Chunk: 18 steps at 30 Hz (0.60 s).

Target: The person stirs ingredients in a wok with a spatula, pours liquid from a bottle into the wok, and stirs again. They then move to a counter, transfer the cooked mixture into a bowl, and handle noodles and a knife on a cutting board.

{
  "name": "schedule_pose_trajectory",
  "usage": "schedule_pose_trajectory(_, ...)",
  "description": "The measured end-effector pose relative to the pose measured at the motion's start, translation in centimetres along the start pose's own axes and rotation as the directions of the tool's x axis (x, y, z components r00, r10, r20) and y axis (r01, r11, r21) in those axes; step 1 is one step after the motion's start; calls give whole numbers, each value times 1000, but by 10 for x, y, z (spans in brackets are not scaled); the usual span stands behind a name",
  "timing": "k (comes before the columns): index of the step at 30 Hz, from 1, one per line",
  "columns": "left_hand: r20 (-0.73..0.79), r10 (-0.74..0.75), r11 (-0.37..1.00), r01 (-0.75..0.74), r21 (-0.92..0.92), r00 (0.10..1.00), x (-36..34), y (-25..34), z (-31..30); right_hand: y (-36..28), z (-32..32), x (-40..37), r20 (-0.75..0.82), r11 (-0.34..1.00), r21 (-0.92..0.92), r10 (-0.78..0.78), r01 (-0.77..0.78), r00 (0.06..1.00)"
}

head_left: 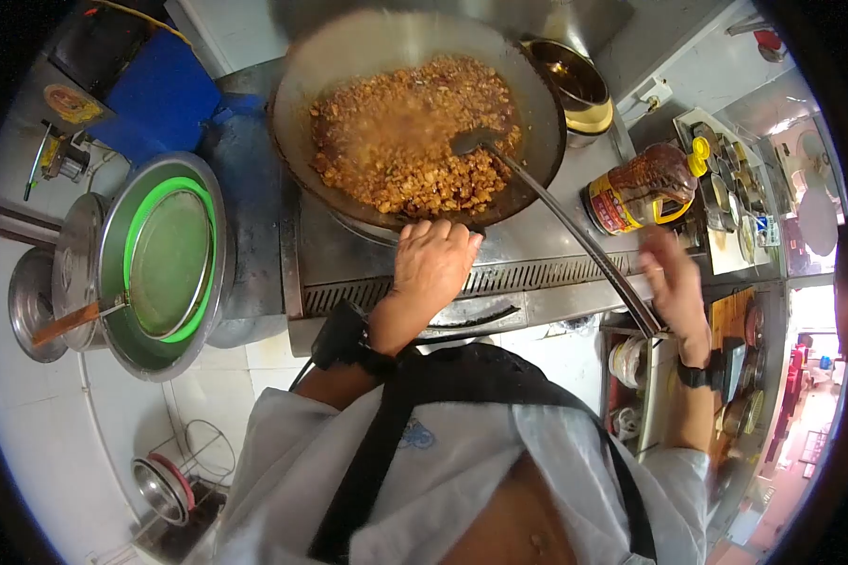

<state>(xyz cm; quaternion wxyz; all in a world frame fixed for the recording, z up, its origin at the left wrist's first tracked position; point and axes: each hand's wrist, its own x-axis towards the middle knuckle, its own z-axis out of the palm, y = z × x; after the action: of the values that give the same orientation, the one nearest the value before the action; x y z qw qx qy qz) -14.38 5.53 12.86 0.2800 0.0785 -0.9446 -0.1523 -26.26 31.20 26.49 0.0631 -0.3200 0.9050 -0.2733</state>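
Left hand: grip closed, fingers bent over the near rim of a large pan. Right hand: blurred, fingers loosely parted, nothing seen in the grip; it is just beside the handle end of a ladle, and contact there cannot be confirmed. The ladle's head rests in the brown chopped food inside the pan; its long handle slants over the rim and across the table, lying between the two hands. A bottle with a yellow cap stands near the right hand, between the pan and a group of jars. Behind the pan, on its right, is a pot of dark liquid. On the left, well apart from both hands, a metal basin holds a green tub and a sieve, whose wooden handle projects past the basin's edge. A blue box stands behind the basin.
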Motion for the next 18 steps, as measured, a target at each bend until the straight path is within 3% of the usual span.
schedule_pose_trajectory(2,-30,0,1000,0,1,1000,3,0,-1,29,4,-7,-371,958,285,101,10,923)
schedule_pose_trajectory(4,-19,15,999,-14,52,1000,1,0,-1,69,11,-15,-490,930,366,161,35,857)
schedule_pose_trajectory(5,-10,34,997,-33,66,999,1,0,1,79,17,-20,-526,920,391,260,-42,810)
schedule_pose_trajectory(6,36,7,997,-9,70,999,0,1,4,92,26,-22,-521,859,511,305,6,797)
schedule_pose_trajectory(10,-21,-64,989,66,134,998,4,11,2,151,68,-14,-422,509,849,496,140,759)
schedule_pose_trajectory(12,-42,-88,983,93,156,995,7,14,7,170,66,-1,-481,637,767,494,74,724)
schedule_pose_trajectory(14,-163,-138,971,166,173,977,5,21,10,205,57,15,-682,808,549,283,216,674)
schedule_pose_trajectory(18,-291,-318,877,397,272,902,2,43,18,252,38,43,-643,813,566,334,135,690)
